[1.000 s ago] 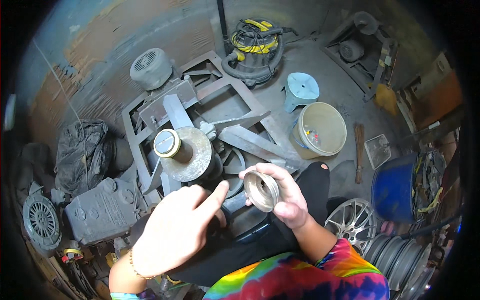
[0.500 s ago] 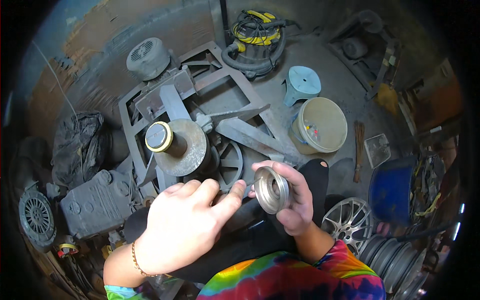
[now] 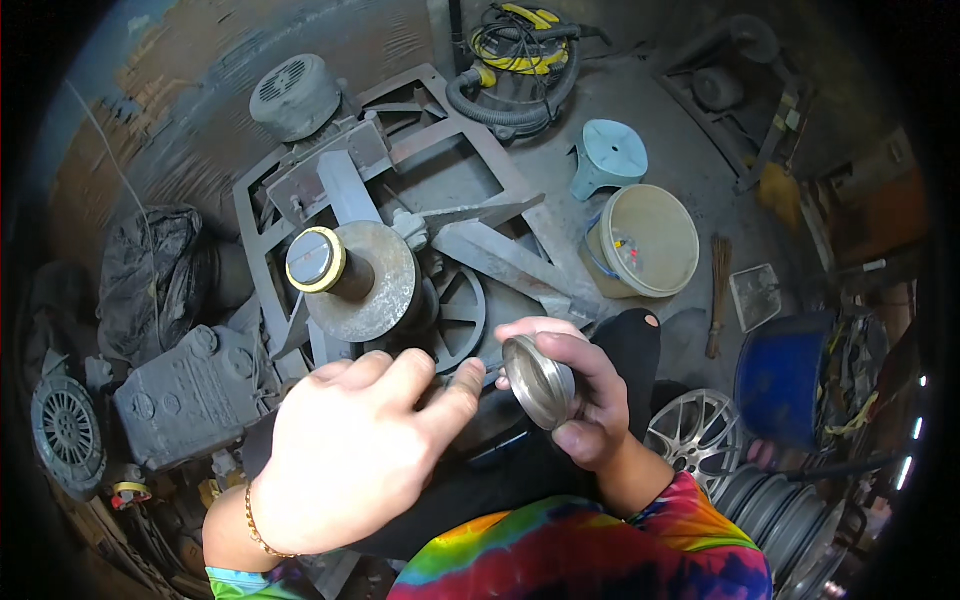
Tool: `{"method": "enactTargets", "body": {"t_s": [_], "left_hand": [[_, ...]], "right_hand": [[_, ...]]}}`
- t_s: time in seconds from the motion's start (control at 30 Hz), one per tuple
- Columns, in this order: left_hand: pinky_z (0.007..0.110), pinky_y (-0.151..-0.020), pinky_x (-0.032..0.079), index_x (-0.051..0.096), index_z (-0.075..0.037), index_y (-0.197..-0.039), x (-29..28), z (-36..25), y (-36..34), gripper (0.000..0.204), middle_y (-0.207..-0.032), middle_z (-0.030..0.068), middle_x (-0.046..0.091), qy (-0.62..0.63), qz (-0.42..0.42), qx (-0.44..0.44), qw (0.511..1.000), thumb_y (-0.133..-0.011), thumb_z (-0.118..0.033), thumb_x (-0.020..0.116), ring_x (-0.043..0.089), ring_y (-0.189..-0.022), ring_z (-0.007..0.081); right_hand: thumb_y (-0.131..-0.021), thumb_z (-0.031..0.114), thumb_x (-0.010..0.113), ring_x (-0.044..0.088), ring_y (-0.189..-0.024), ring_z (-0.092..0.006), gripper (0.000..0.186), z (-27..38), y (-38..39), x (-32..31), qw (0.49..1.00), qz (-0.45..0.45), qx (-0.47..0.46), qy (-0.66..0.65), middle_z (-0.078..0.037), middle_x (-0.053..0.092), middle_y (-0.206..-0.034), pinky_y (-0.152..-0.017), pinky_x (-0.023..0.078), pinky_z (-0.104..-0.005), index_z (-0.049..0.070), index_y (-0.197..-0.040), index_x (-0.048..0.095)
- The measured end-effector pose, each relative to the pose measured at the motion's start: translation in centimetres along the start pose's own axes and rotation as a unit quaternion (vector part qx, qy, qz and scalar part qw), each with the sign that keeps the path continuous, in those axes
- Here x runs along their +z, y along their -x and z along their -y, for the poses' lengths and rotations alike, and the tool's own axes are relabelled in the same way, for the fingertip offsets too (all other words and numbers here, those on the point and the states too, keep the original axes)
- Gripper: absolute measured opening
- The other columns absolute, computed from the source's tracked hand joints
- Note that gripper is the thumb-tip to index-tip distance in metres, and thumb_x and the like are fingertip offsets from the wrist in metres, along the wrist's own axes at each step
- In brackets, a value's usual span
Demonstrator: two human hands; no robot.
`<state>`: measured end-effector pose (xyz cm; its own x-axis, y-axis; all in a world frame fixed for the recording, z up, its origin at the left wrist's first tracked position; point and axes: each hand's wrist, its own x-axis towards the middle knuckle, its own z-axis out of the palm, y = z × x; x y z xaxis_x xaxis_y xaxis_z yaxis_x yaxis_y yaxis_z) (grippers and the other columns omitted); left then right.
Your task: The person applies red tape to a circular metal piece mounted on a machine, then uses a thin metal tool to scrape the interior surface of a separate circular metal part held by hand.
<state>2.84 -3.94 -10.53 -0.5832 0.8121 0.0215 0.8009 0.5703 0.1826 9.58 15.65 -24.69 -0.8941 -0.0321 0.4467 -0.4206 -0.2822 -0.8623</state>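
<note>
My right hand (image 3: 592,400) grips a round, shiny metal cap (image 3: 538,384) by its rim, with fingers behind it and the thumb low on its side. The cap is tilted, its hollow side turned to the left. My left hand (image 3: 365,440), a gold chain bracelet at its wrist, is closed with the index finger stretched along a thin grey blade-like tool (image 3: 490,364). The tool points at the cap's left edge; I cannot tell whether they touch. Most of the tool is hidden by the hand. Both hands are above my dark-clad lap.
Ahead stands a motor-driven machine frame (image 3: 460,130) with a round spindle disc (image 3: 385,290). A pale bucket (image 3: 655,245), blue stool (image 3: 612,155) and vacuum cleaner (image 3: 515,60) are beyond. At right lie a spoked wheel rim (image 3: 695,435) and blue drum (image 3: 785,385).
The cap has turned in my right hand, so less of its inside shows. My left hand has shifted slightly with the tool. The view has tilted a little.
</note>
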Motion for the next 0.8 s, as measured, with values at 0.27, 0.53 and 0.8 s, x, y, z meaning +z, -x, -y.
{"method": "enactTargets", "body": {"t_s": [0.27,0.53,0.8], "left_hand": [[0.032,-0.058,0.052,0.068,-0.013,-0.111,0.3,1.7,-0.5,0.036,-0.078,0.0037,0.055,0.033,0.066,0.035,0.997,-0.075,-0.015,0.063,0.062,-0.068,0.0197],[0.037,-0.054,0.048,0.074,-0.014,-0.105,0.8,3.1,-0.7,0.039,-0.070,0.0077,0.053,0.139,0.072,0.020,0.988,-0.067,-0.005,0.070,0.059,-0.061,0.0282],[0.037,-0.057,0.048,0.073,-0.008,-0.103,0.1,4.4,-1.0,0.038,-0.070,0.0091,0.057,0.232,0.022,0.041,0.972,-0.067,0.001,0.065,0.060,-0.063,0.0275]], "right_hand": [[-0.084,0.025,0.061,0.050,-0.125,-0.0363,0.064,-0.6,0.3,0.2,0.999,-0.009,0.014,-0.051,-0.030,0.047,-0.135,-0.099,0.046,-0.0425,-0.004,-0.139,0.043],[-0.089,0.027,0.059,0.049,-0.126,-0.0363,0.060,-1.0,0.8,-0.3,0.999,0.048,0.008,-0.011,-0.030,0.047,-0.136,-0.097,0.049,-0.0421,-0.005,-0.138,0.044],[-0.086,0.029,0.057,0.056,-0.120,-0.0334,0.068,-1.6,1.1,-0.1,0.964,-0.016,0.120,-0.236,-0.029,0.045,-0.139,-0.099,0.048,-0.0434,0.004,-0.146,0.035]]}}
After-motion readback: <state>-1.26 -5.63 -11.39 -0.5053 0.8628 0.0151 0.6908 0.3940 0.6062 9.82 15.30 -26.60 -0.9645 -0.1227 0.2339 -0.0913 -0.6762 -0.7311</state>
